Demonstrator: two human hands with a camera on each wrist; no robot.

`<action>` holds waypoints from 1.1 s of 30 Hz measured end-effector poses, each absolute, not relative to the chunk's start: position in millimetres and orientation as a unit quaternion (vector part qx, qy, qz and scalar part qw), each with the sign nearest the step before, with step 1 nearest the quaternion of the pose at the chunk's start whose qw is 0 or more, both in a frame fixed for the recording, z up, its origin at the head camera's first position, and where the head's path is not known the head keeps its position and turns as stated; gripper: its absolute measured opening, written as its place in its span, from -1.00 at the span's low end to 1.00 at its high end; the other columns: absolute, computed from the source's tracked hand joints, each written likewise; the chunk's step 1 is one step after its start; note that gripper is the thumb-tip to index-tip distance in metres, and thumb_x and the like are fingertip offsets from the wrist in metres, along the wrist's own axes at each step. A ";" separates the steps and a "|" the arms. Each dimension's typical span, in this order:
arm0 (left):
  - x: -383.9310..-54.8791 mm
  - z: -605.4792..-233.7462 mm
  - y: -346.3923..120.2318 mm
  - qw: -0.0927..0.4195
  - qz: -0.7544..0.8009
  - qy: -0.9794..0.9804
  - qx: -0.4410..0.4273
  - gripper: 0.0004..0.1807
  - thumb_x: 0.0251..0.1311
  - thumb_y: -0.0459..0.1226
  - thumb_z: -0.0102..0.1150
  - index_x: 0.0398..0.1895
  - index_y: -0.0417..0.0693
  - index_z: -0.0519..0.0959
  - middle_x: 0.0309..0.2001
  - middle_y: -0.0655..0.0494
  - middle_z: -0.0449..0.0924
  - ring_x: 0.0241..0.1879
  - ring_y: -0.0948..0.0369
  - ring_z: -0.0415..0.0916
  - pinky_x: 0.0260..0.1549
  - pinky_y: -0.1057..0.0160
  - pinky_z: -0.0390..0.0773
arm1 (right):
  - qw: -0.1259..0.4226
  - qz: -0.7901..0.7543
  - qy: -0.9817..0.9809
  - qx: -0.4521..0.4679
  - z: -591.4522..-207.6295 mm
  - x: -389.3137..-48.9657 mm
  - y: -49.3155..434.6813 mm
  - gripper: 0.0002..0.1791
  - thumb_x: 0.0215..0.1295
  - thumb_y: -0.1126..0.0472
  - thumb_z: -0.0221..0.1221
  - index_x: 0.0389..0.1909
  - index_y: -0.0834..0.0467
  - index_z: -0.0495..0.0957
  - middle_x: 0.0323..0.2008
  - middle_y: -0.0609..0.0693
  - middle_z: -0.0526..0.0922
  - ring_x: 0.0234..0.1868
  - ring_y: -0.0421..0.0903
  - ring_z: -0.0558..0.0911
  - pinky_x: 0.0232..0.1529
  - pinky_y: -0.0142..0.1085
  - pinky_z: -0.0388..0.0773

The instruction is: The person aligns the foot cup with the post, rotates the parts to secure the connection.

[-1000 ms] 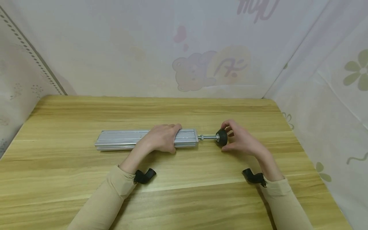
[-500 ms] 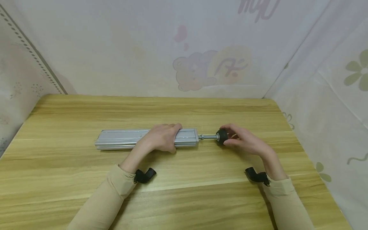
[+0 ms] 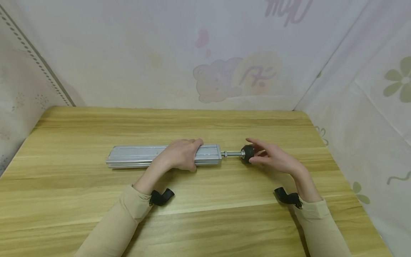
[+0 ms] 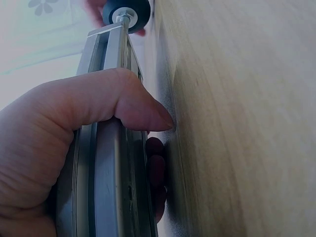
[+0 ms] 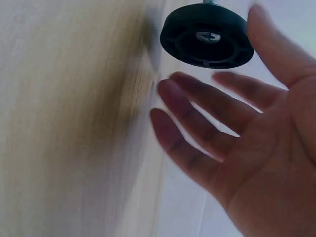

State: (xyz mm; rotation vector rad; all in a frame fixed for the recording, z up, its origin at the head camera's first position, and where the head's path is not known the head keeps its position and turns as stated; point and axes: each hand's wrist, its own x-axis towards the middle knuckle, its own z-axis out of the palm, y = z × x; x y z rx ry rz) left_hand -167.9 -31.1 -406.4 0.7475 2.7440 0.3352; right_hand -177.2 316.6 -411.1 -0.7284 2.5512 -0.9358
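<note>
A silver aluminium extrusion profile [image 3: 135, 155] lies lengthwise on the wooden table. From its right end a threaded rod [image 3: 233, 154] with a nut sticks out, bearing a black round levelling foot [image 3: 248, 154]. My left hand [image 3: 181, 154] grips the profile across its right half, thumb over one side and fingers under the other in the left wrist view. Beside the foot is my right hand [image 3: 276, 157], its fingers loosely bent. In the right wrist view the thumb [image 5: 279, 52] is right at the rim, and the other fingers spread below the foot's hollow underside, which has a screw in it.
The wooden table [image 3: 205, 232] has rounded back corners. Pale printed curtains [image 3: 144, 53] hang behind it and on both sides. Black curved wrist mounts [image 3: 162, 197] stick out from both sleeve cuffs.
My right hand has drawn slightly rightward, its fingertips shifting from around the foot to its outer side, and the fingers have loosened. The left hand and profile stay put.
</note>
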 end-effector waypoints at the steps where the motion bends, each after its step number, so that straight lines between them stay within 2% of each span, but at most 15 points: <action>1: -167.4 -406.6 -31.0 0.139 0.116 0.949 0.257 -0.14 -0.17 -0.19 0.48 0.33 -0.06 0.38 0.08 0.00 0.65 0.05 0.02 0.62 0.06 -0.03 0.60 | 0.161 -0.340 0.892 -0.251 -411.1 -177.0 315.7 -0.13 0.27 0.11 0.41 0.54 0.14 0.23 0.38 0.17 0.50 0.26 0.13 0.59 0.25 0.09 0.53; 5: -165.3 -408.7 -29.9 0.137 0.117 0.949 0.259 -0.14 -0.19 -0.18 0.50 0.31 -0.07 0.39 0.05 0.00 0.66 0.01 0.03 0.63 0.00 -0.03 0.61 | 0.137 -0.350 0.894 -0.245 -413.7 -175.0 311.5 -0.09 -0.04 0.22 0.59 0.35 0.13 0.35 0.32 0.14 0.51 0.25 0.17 0.55 0.29 0.15 0.49; 11: -162.6 -411.9 -28.3 0.140 0.122 0.949 0.256 -0.15 -0.20 -0.18 0.51 0.29 -0.04 0.40 0.03 0.02 0.66 0.00 0.04 0.62 -0.01 -0.02 0.61 | 0.108 -0.327 0.904 -0.253 -419.1 -170.8 306.5 -0.17 -0.09 0.31 0.58 0.23 0.17 0.38 0.21 0.17 0.54 0.19 0.22 0.58 0.23 0.15 0.54; 19: -162.4 -413.1 -29.4 0.139 0.124 0.949 0.253 -0.13 -0.21 -0.19 0.50 0.31 -0.04 0.40 0.04 0.02 0.66 0.00 0.04 0.63 -0.01 -0.03 0.61 | 0.108 -0.323 0.906 -0.251 -418.8 -169.6 306.4 -0.28 0.04 0.30 0.52 0.25 0.17 0.44 0.19 0.16 0.61 0.15 0.16 0.61 0.20 0.11 0.58; 23: -162.4 -412.7 -29.1 0.138 0.123 0.950 0.252 -0.15 -0.20 -0.19 0.50 0.30 -0.02 0.41 0.04 0.04 0.66 0.00 0.05 0.62 -0.03 -0.02 0.61 | 0.124 -0.315 0.900 -0.273 -418.3 -170.0 311.5 -0.30 0.23 0.24 0.41 0.38 0.19 0.40 0.10 0.11 0.65 0.02 0.01 0.63 0.07 -0.10 0.63; 26: -163.6 -411.8 -29.0 0.139 0.122 0.950 0.252 -0.16 -0.19 -0.19 0.50 0.29 -0.01 0.41 0.04 0.05 0.66 -0.01 0.05 0.62 -0.04 -0.02 0.61 | 0.143 -0.300 0.900 -0.280 -417.5 -170.8 315.2 -0.30 0.40 0.15 0.28 0.51 0.15 0.30 0.04 0.05 0.66 -0.04 -0.08 0.62 -0.04 -0.25 0.59; 28: -164.4 -411.0 -29.1 0.138 0.122 0.950 0.252 -0.16 -0.18 -0.19 0.50 0.30 -0.01 0.40 0.05 0.05 0.66 -0.01 0.05 0.62 -0.04 -0.02 0.61 | 0.155 -0.295 0.901 -0.279 -417.1 -171.5 316.3 -0.29 0.47 0.09 0.20 0.56 0.12 0.22 0.07 0.04 0.66 -0.03 -0.09 0.62 -0.05 -0.28 0.56; 33: -165.2 -408.9 -30.2 0.137 0.121 0.951 0.250 -0.15 -0.18 -0.19 0.50 0.31 -0.02 0.39 0.07 0.04 0.66 0.02 0.04 0.62 -0.02 -0.05 0.61 | 0.168 -0.292 0.900 -0.276 -416.9 -173.8 317.2 -0.28 0.54 0.02 0.11 0.61 0.08 0.13 0.29 0.08 0.57 0.08 -0.06 0.62 0.05 -0.21 0.56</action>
